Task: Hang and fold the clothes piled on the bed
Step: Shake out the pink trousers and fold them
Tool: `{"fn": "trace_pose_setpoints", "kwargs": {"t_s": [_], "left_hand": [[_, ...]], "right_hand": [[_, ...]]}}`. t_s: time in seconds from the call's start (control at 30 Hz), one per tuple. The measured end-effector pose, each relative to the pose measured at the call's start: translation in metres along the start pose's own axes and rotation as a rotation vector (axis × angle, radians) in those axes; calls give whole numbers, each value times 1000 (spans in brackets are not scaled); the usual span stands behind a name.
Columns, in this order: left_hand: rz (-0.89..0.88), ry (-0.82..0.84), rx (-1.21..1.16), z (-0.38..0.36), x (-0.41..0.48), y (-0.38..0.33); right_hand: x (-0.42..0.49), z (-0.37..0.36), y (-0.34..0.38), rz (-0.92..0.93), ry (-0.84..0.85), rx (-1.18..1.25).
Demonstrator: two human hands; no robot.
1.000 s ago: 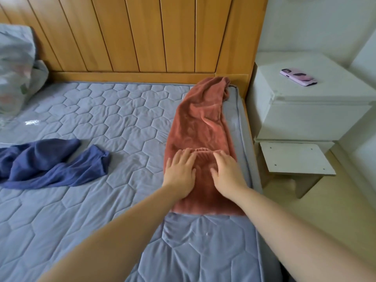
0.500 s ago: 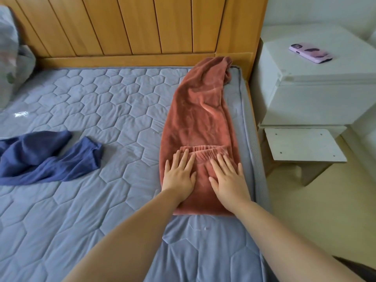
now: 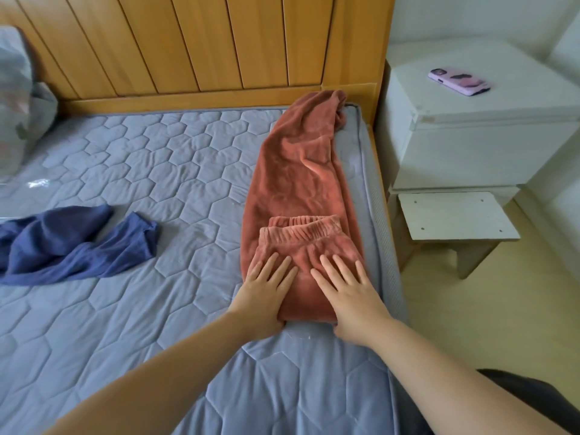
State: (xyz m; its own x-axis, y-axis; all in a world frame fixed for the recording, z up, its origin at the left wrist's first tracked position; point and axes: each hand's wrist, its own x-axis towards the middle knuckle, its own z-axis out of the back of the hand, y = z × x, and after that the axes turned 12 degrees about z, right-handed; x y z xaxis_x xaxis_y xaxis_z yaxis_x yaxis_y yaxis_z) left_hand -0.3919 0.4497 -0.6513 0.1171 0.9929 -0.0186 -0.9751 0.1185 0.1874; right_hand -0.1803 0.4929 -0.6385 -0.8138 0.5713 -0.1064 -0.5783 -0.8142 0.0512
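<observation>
- The rust-red trousers (image 3: 295,171) lie lengthwise along the right edge of the bed (image 3: 157,171), running from near the person up to the wooden headboard (image 3: 219,45), where the far end is bunched against the corner.
- The near end is doubled over: the elastic waistband (image 3: 301,227) sits on top of the legs, gathered and puckered, with the fold itself nearest the person.
- The cloth looks plush and velvety, thick, with soft ridges and one raised crease partway up the legs.
- Handling, as a judgement: light, limp and bulky, not slippery; it will likely spring up at the fold unless pressed, and will sag if lifted by one corner. Best taken at the near folded edge with both hands, or by the far hems to bring them down.
- The left hand (image 3: 266,287) lies flat on the left side of the folded part, fingers straight and spread, pressing and holding nothing.
- The right hand (image 3: 348,287) lies flat beside it on the right side, grip likewise wide and pressing.
- A dark blue garment (image 3: 72,246) lies crumpled well apart on the left, not yet folded.
- A white bedside cabinet (image 3: 470,136) stands just beside the bed, with a pink phone (image 3: 459,81) on top.
</observation>
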Motion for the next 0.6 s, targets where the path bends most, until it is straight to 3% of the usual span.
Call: {"fn": "trace_pose_setpoints", "kwargs": {"t_s": [0.13, 0.3, 0.5, 0.6], "left_hand": [[84, 75, 20, 3, 9, -14], [74, 160, -172, 33, 29, -14], [76, 554, -386, 88, 27, -3], [66, 823, -540, 93, 17, -3]], "right_hand": [[8, -13, -3, -71, -45, -50], [12, 13, -2, -79, -36, -13], [-8, 67, 2, -161, 130, 233], [-20, 83, 5, -199, 367, 423]]}}
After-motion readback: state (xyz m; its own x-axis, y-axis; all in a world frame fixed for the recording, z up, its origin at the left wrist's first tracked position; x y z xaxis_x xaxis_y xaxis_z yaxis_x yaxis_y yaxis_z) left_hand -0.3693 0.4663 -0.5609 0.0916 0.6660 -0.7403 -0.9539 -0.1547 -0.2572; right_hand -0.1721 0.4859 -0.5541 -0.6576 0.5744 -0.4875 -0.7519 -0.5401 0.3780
